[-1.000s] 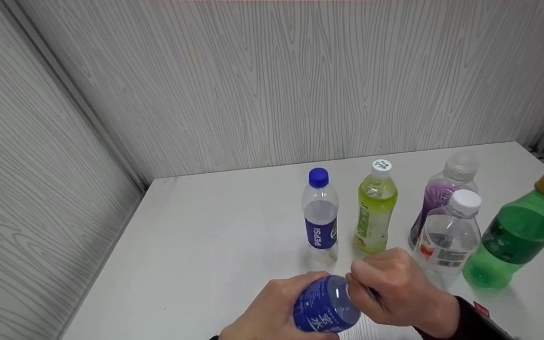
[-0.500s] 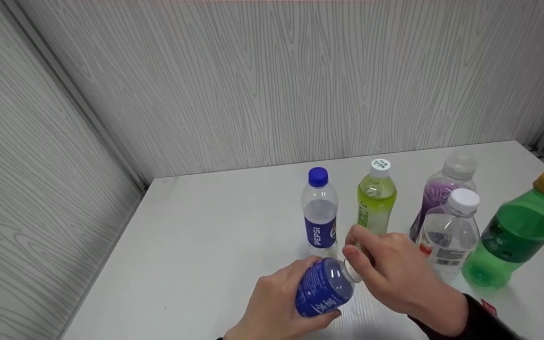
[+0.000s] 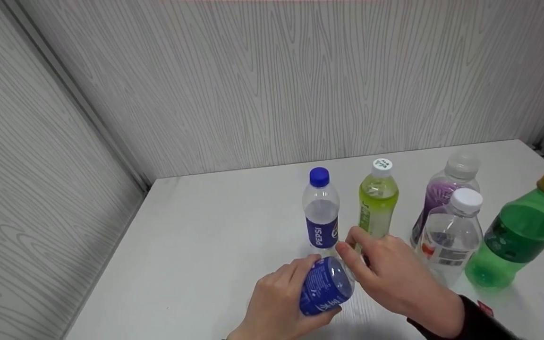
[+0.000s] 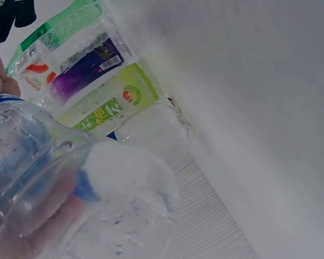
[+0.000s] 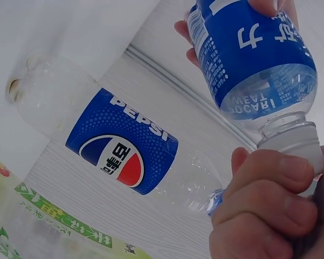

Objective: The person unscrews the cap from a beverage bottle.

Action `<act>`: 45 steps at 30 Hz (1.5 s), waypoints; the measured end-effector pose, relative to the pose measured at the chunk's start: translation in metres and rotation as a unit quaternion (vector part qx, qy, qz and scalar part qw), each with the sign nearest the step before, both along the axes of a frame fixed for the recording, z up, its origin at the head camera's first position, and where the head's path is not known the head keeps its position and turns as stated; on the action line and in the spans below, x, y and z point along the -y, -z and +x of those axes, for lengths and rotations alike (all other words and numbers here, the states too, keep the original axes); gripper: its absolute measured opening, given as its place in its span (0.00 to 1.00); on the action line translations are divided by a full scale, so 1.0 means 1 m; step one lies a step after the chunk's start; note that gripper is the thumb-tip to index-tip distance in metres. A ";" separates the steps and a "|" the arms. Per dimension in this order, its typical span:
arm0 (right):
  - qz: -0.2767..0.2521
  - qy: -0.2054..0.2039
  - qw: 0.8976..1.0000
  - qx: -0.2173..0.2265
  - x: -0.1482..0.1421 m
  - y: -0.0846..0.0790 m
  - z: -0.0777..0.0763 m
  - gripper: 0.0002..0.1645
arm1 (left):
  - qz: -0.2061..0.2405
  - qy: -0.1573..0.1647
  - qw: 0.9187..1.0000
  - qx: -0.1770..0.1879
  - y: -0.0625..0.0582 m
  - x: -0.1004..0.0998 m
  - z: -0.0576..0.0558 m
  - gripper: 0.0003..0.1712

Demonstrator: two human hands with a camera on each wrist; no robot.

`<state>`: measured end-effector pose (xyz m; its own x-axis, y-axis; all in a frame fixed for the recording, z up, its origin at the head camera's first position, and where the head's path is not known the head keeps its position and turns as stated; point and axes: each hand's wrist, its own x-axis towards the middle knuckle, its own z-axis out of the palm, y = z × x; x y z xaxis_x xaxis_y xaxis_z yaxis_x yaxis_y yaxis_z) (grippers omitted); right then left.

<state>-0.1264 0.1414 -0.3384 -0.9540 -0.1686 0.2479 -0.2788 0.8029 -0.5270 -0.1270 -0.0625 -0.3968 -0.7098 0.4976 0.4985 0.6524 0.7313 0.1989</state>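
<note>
My left hand (image 3: 276,297) grips a blue-labelled Pocari Sweat bottle (image 3: 324,288) round its label, above the table's front part. The bottle tilts, its neck pointing right toward my right hand (image 3: 390,274). In the right wrist view, the curled fingers (image 5: 269,186) of my right hand hold the bottle's white cap (image 5: 294,143), which sits at the neck. From the head, that hand mostly hides the cap. Just behind stand a Pepsi bottle (image 3: 321,212) with a blue cap and a green-yellow drink bottle (image 3: 378,198), partly covered by my right hand.
To the right stand a clear bottle (image 3: 451,236) with a white cap, a purple-labelled bottle (image 3: 437,191) and a green bottle (image 3: 513,236) with an orange cap. A small red tag (image 3: 485,308) lies near my right sleeve. A wood-patterned panel (image 3: 272,85) rises behind the white table (image 3: 196,250).
The held bottle has risen slightly, and its label has turned a little in my left hand. My right hand has gone from a tight fist at the cap to a looser hold, its thumb straighter.
</note>
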 end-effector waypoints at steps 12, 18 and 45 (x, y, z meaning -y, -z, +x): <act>-0.017 -0.014 0.996 -0.084 0.002 0.004 0.000 0.09 | 0.019 0.012 0.999 0.046 -0.002 0.001 0.001 0.44; -0.023 -0.049 0.983 -0.176 -0.001 0.009 -0.003 0.12 | 0.045 0.039 0.990 0.126 -0.005 0.002 0.000 0.43; 0.012 -0.064 0.980 -0.188 -0.009 0.005 -0.002 0.10 | 0.056 0.029 0.982 0.175 -0.013 0.002 0.002 0.43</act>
